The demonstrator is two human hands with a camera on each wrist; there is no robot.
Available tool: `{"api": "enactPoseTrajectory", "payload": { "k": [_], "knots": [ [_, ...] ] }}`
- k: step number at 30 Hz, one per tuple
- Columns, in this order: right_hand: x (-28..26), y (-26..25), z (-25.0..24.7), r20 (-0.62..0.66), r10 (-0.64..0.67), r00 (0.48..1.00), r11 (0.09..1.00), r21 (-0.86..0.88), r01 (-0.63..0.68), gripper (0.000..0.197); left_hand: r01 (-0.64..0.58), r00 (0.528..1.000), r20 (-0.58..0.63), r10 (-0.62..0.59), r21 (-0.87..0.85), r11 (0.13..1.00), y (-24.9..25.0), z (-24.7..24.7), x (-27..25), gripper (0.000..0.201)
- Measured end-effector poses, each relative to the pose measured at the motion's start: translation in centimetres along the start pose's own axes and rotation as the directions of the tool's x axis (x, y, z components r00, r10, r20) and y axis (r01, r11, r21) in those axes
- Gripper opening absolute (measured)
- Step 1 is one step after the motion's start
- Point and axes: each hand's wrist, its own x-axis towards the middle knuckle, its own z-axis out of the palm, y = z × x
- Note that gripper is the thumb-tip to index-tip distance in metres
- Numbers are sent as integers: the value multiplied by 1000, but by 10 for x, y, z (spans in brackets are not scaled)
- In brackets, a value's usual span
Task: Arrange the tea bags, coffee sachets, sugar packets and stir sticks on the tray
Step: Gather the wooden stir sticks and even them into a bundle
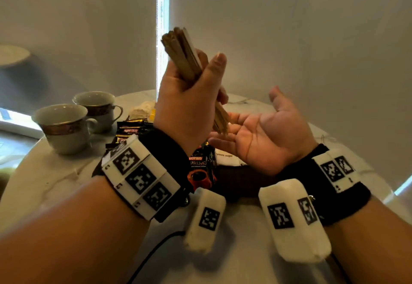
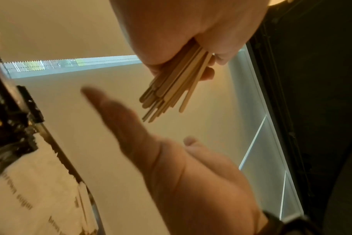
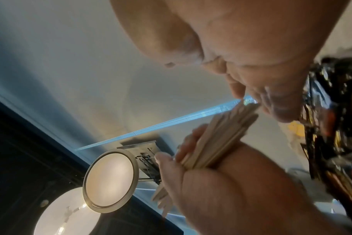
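Above the desk (image 1: 55,179), your left hand (image 1: 187,96) gripped a bundle of wooden stir sticks (image 1: 181,54) (held nearly upright), their lower ends over your right hand (image 1: 263,134), which lay palm up, fingers relaxed.

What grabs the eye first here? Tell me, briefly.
The left hand, raised at centre, grips a bundle of wooden sticks, their lower ends over the open right hand. Behind, to the left, two cups stand on the table; dark coffee sachets lie below the hands.
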Motion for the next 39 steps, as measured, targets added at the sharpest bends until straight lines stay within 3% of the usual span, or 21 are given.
{"api": "enactPoseTrajectory", "payload": {
  "k": [3, 6, 9, 13, 17, 20, 21, 22, 24, 27, 29, 31, 35, 37, 39],
  "knots": [
    [-2, 7, 4, 176, -49, 983, 984, 175, 18, 120, 18, 999, 45, -19, 36, 999, -7, 6, -5, 19],
    [-3, 7, 4, 209, -61, 976, 983, 184, 22, 119, 14, 998, 55, -17, 52, 999, -9, 7, -8, 21],
    [-1, 7, 5, 132, -58, 990, 995, 86, 47, 117, 19, 998, 55, -21, 32, 999, -10, 6, -6, 19],
    [-2, 10, 8, 170, -130, 977, 987, 120, 110, 113, 85, 993, 86, -84, -6, 996, -13, 9, -8, 23],
    [-1, 13, 3, 89, -133, 987, 989, 79, 126, 114, 145, 984, 100, -149, 50, 988, -12, 10, -9, 25],
    [0, 9, 1, -14, -121, 993, 989, -87, 119, 117, 161, 981, 83, -174, 146, 976, -10, 4, -4, 25],
    [-1, 5, 2, -74, -172, 982, 972, -177, 157, 115, 165, 975, 105, -193, 229, 959, -8, 1, -1, 23],
    [-3, 0, 4, -136, -273, 952, 931, -285, 226, 112, 165, 962, 153, -227, 337, 927, -4, -2, 1, 21],
    [-11, -14, 8, -185, -527, 830, 769, -518, 374, 103, 105, 908, 278, -313, 571, 814, 2, -7, 5, 19],
    [-21, -28, 13, -81, -774, 627, 470, -737, 485, 96, -50, 839, 369, -399, 783, 620, 11, -8, 3, 11],
    [-22, -26, 17, 34, -814, 579, 352, -764, 540, 108, -125, 814, 393, -427, 837, 533, 16, -4, -1, 14],
    [-19, -17, 19, 137, -772, 620, 306, -776, 552, 129, -182, 788, 416, -454, 862, 474, 17, 2, -5, 21],
    [-13, -2, 16, 226, -634, 739, 202, -875, 441, 132, -242, 762, 430, -484, 883, 403, 14, 9, -10, 16],
    [-14, -6, 16, 212, -658, 722, 225, -860, 458, 134, -244, 766, 427, -481, 885, 397, 15, 8, -9, 18],
    [-15, -12, 18, 164, -697, 698, 317, -803, 506, 136, -256, 768, 434, -471, 882, 395, 16, 7, -9, 21]
  ]
}}
